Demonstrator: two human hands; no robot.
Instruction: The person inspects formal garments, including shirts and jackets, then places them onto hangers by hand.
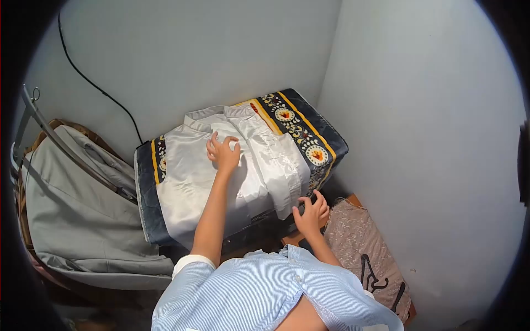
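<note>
A shiny white satin shirt (pixel 193 165) lies spread over a box-shaped stand draped with a dark patterned blanket (pixel 331 138). Its collar (pixel 212 113) faces the wall, and one sleeve (pixel 284 185) is laid along the right part of the body, the cuff end at the front edge. Over the upper middle of the shirt is my left hand (pixel 224 154), fingers curved and apart with nothing between them. Just right of the cuff end, by the stand's front corner, my right hand (pixel 312 214) has its fingers bent and spread, holding nothing.
Grey garments (pixel 83 209) hang over a curved metal rail (pixel 72 146) at left. To the right, a beige lace-like cloth (pixel 356 237) carries black hangers (pixel 372 276). A black cable (pixel 96 85) runs down the wall (pixel 193 49) behind the stand.
</note>
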